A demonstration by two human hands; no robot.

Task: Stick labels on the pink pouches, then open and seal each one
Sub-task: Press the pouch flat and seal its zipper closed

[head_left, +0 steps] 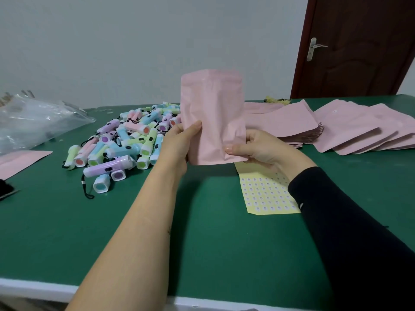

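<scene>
Two forearms reach over green table, left bare, right black-sleeved. One yellow label sheet lies flat under right wrist. One pink pouch, upright above table, pinched at bottom corners by left hand and right hand. Beyond: torch pile, too many to count; fanned pouch stack at right.

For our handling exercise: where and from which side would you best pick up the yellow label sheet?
Probably pinch the label sheet at its bare near-left corner, coming from the left: it lies flat on the table, labels fill its middle, and the right hand and sleeve cover its far and right parts.
</scene>
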